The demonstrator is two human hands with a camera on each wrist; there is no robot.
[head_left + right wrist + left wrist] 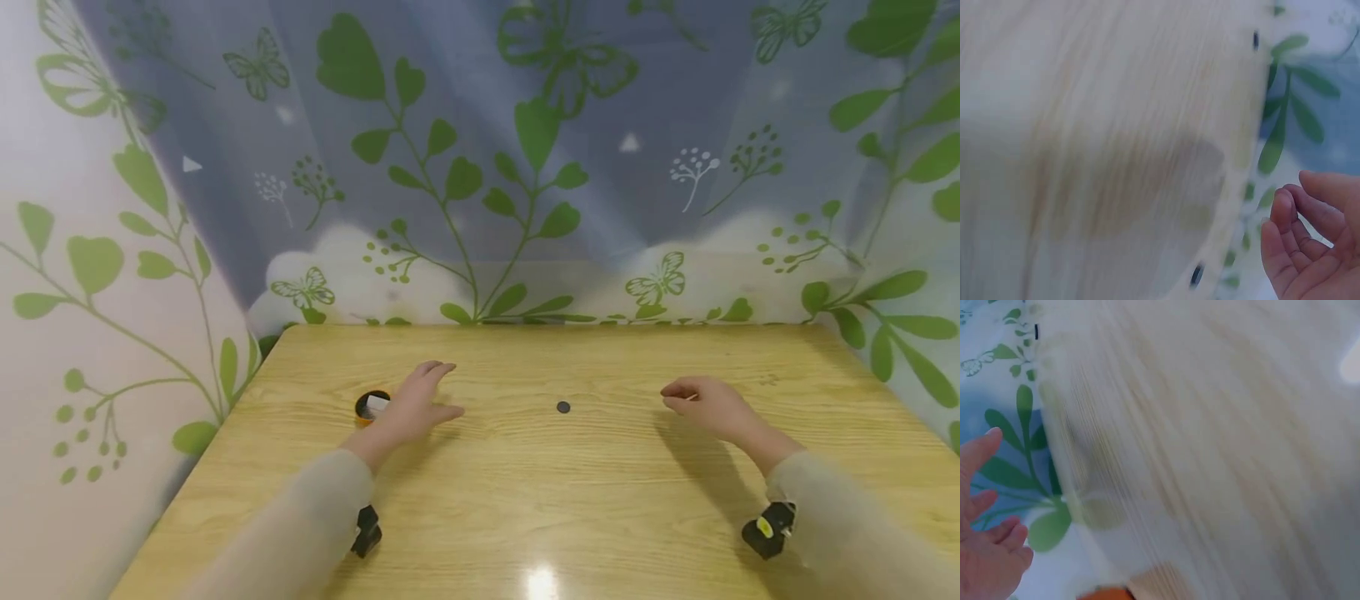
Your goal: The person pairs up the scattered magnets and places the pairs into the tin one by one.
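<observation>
A small round black disc (563, 407) lies flat on the wooden table between the two hands. To its left, my left hand (412, 408) reaches over the table, thumb and fingers spread wide with nothing between them. Just behind that hand sits a small round container (363, 417), orange outside and dark inside, with a white piece (377, 403) in it; the hand hides part of its right side. Over on the right is my right hand (708, 406), its fingers loosely bent and their tips close to the thumb. No object shows between them in the right wrist view.
The light wooden table (480, 492) ends at the back against a leaf-and-butterfly patterned cloth (480, 208), which also covers both sides. Black wrist cameras hang under the left sleeve (300, 517) and the right sleeve (840, 517). An orange edge shows low in the left wrist view.
</observation>
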